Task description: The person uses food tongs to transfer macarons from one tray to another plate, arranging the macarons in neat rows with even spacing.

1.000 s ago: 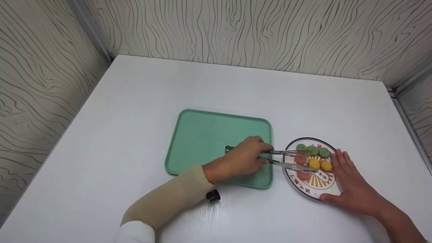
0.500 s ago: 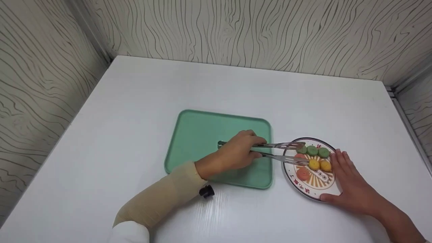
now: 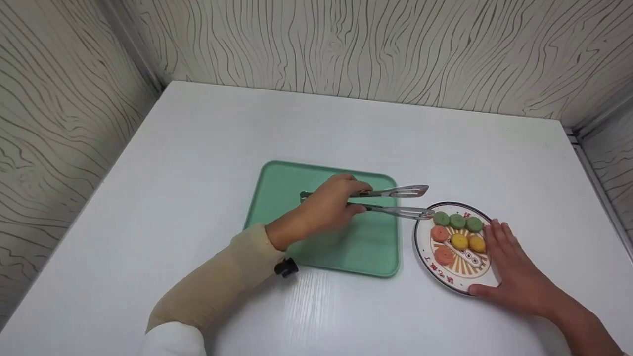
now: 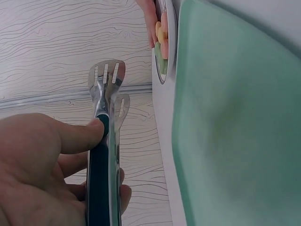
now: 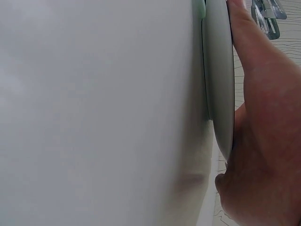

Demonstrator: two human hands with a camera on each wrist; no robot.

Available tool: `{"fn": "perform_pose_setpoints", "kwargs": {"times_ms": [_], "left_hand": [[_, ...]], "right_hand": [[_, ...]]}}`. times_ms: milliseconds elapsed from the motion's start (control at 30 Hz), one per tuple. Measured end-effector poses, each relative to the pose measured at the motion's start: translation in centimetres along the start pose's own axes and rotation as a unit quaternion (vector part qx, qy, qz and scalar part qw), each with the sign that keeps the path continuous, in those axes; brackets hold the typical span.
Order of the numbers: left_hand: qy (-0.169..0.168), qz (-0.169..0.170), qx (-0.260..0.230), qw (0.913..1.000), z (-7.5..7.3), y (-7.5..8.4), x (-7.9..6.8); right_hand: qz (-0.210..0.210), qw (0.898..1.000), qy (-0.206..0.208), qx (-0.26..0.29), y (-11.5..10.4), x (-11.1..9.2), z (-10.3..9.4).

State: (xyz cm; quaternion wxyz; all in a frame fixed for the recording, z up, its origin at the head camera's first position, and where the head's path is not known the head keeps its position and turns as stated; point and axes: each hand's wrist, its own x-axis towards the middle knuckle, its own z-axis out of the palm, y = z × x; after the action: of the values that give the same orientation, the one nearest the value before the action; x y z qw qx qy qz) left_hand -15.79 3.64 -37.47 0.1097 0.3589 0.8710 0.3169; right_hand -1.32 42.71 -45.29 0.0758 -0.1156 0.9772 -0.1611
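My left hand (image 3: 331, 205) grips metal tongs (image 3: 390, 201) by their dark handles, above the green tray (image 3: 366, 262). The tongs' arms stand apart with nothing between them; one tip overlaps the plate's left rim in the head view. In the left wrist view, the thumb presses along the dark handle and the slotted tips (image 4: 107, 77) show. The round patterned plate (image 3: 462, 284) holds three green discs (image 3: 457, 221), two yellow ones (image 3: 460, 241) and two orange-pink ones (image 3: 443, 255). My right hand (image 3: 519, 274) rests on the plate's right rim, fingers extended and thumb at its lower edge.
The tray lies left of the plate on a white table (image 3: 198, 148). Wood-patterned panels (image 3: 346, 49) enclose the back and sides. A black piece (image 3: 287, 267) is attached by the left sleeve (image 3: 222, 272).
My left hand and the tongs have moved left and farther back, drawing away from over the plate's middle. The discs stay on the plate, and my right hand has not moved.
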Motion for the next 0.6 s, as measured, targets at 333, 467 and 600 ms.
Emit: {"fn": "perform_pose_setpoints", "kwargs": {"times_ms": [333, 467, 600], "left_hand": [[0.019, -0.017, -0.017, 0.9995, -2.1, -1.0, -0.8], [0.033, -0.022, -0.022, 0.999, -2.8, -1.4, -1.0], [0.047, -0.02, -0.023, 0.9984, -3.4, -1.8, -1.2]], "right_hand": [[-0.001, 1.0, -0.001, 0.004, 0.0, -0.1, 0.1], [-0.01, 1.0, 0.006, -0.005, -0.1, -0.2, 0.0], [-0.008, 1.0, 0.005, -0.006, -0.2, -0.2, 0.0]]}}
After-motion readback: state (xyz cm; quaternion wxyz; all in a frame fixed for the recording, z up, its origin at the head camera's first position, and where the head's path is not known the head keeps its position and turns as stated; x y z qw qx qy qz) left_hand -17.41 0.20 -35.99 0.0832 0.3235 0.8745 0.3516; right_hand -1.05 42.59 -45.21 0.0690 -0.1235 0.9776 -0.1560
